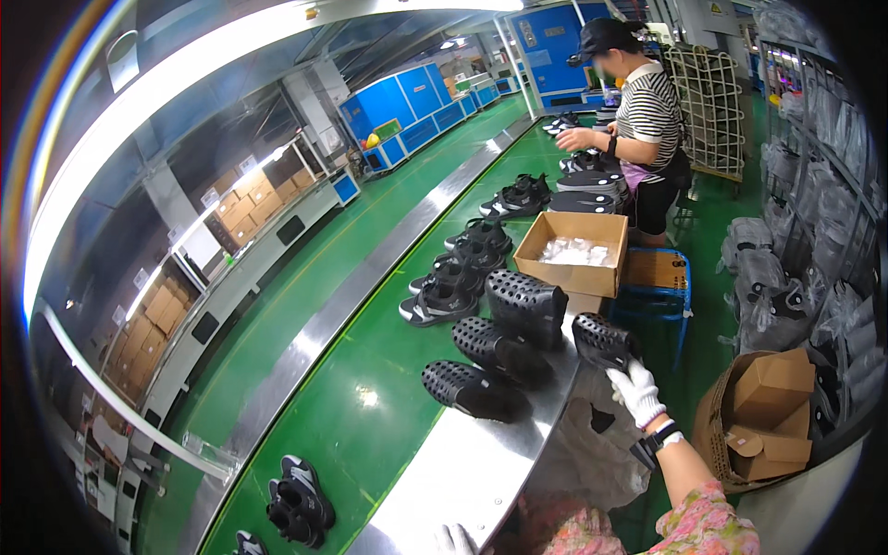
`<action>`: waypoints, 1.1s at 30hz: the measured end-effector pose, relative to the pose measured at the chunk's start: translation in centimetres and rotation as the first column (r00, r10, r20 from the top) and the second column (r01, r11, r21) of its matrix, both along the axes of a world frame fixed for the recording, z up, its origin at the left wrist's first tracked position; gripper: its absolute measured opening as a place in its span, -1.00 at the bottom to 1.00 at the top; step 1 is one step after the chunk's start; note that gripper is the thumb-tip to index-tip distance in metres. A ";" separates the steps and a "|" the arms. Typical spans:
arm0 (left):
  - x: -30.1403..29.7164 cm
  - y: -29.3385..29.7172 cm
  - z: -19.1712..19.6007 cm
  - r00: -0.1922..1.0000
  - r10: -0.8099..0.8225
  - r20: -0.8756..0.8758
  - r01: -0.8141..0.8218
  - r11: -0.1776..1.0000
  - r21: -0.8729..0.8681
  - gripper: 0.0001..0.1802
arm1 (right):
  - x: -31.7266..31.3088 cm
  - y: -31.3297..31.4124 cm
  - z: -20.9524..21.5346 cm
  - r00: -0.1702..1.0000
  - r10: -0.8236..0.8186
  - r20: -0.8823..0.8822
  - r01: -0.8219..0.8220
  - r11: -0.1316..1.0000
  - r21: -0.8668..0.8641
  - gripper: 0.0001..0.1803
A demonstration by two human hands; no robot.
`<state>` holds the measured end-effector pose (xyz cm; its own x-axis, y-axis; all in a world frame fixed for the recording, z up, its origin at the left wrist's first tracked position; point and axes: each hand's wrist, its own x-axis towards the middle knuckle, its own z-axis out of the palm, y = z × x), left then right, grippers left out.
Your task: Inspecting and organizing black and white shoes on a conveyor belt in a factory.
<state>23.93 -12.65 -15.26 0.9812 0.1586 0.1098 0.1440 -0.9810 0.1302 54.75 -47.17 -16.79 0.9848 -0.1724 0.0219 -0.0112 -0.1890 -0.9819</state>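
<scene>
My right hand point(638, 394), in a white glove, is closed on the near end of a black shoe-shaped piece point(603, 342) with a dimpled surface. It holds the piece up beside the metal worktop point(435, 481). Only the gloved fingers of my left hand point(453, 539) show at the bottom edge, stretched out over the worktop with nothing visible in them. Further up the worktop lie similar black dimpled pieces: a large one point(525, 310), a middle one point(499, 351) and a near one point(474, 390). A crumpled clear plastic bag point(592, 453) hangs below my right forearm.
Black sneakers point(444, 294) line the green belt point(342, 444); another pair point(301, 504) sits nearer. A cardboard box point(572, 252) holds white packets. Beyond it stands a co-worker point(647, 120). At right are a carton of cardboard point(763, 416) and a rack point(823, 185) of bagged goods.
</scene>
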 end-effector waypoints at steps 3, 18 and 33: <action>0.0 0.0 -0.4 1.000 0.014 -0.009 -0.014 1.000 0.020 -0.04 | -3.7 0.2 -0.1 0.995 0.067 -0.074 -0.069 0.997 -0.019 -0.56; -0.4 0.7 -1.1 1.000 -0.002 -0.027 0.002 1.000 0.001 -0.07 | -15.6 14.2 3.0 0.821 0.569 -0.039 -0.475 0.644 -0.599 -0.50; 0.2 0.2 -0.4 1.000 0.021 -0.014 -0.021 1.000 0.015 -0.09 | -13.1 16.6 5.4 0.714 0.657 -0.241 -0.646 0.486 -0.589 -0.64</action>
